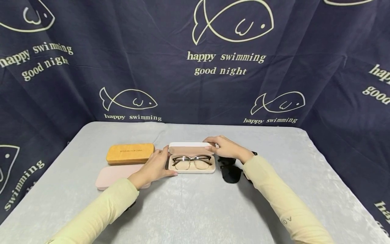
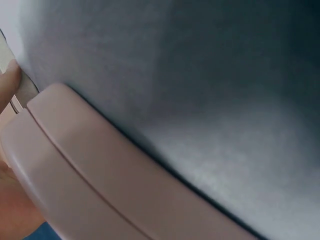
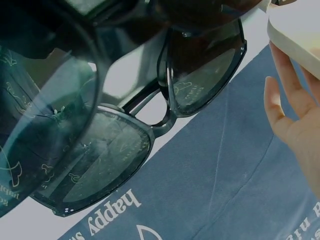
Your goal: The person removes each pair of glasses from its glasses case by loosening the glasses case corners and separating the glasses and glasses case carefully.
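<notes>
A white glasses case stands open in the middle of the table, its lid raised at the back. Inside lie eyeglasses with dark upper rims and clear lenses. My left hand holds the case's left end, thumb at the front corner and fingers towards the back. With my right hand I grip the lid's right end, thumb in front and fingers behind it. The right wrist view shows that hand beneath the lid's pale edge. Part of the left fingers is hidden in the left wrist view.
A closed pink glasses case lies under the left forearm, with an orange case behind it. Black sunglasses lie beneath the right wrist; dark lenses fill much of that wrist view. A dark blue curtain hangs behind the table.
</notes>
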Tool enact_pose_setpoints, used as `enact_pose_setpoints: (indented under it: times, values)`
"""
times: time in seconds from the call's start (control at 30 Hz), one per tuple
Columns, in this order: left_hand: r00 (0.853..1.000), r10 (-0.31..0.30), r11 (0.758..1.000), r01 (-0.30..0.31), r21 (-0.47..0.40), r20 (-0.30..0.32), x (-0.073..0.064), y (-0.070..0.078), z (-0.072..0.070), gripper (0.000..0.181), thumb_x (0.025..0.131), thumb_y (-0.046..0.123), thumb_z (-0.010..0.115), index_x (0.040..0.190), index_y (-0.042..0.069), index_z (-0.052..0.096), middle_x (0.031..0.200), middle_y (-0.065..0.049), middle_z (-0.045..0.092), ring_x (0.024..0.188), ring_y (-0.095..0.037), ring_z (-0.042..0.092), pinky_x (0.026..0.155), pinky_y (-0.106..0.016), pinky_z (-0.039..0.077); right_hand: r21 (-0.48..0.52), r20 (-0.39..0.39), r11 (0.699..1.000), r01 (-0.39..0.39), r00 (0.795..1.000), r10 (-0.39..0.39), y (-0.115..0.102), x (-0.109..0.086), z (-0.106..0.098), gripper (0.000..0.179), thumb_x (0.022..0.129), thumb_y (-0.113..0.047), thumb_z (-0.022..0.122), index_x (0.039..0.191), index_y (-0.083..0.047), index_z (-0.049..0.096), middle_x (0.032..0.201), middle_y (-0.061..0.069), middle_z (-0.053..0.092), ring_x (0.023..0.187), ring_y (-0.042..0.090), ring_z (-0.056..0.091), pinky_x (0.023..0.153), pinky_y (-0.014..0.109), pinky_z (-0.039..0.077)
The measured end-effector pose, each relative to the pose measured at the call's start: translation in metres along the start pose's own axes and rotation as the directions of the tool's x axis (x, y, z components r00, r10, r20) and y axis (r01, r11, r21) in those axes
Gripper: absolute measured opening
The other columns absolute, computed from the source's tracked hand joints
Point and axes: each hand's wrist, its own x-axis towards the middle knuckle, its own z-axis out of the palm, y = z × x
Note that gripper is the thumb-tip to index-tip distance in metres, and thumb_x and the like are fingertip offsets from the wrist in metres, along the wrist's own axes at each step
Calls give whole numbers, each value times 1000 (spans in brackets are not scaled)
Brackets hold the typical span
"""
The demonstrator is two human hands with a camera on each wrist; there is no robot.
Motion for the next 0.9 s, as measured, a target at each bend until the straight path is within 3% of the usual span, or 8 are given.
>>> enact_pose_setpoints:
  times: [0.23,0.67,0.9]
  values:
    - [1000,-9,1000,9,14,4,1,-1,2,106,65,43,79,140,-6,22,117,-16,60,114,-34,46,99,-48,36,-15,-67,1000,-2,998,1,-2,-4,-3,33,94,-24,50,121,-7,57,116,7,62,102,20,58,92,42,44]
    - [1000,-3,1000,3,6,-4,-1,0,1,106,64,41,80,140,-6,23,117,-13,61,113,-33,46,100,-47,35,-151,-246,987,56,965,-93,-13,-14,-6,25,91,-20,54,113,-10,61,110,6,62,99,19,58,86,38,46]
    - [1000,16,1000,-16,14,-11,0,-2,2,106,64,42,79,139,-7,23,119,-12,60,112,-32,46,100,-47,35,-256,-332,958,130,919,-213,-22,-20,-3,20,89,-18,57,106,-10,64,104,2,63,94,17,59,85,38,45]
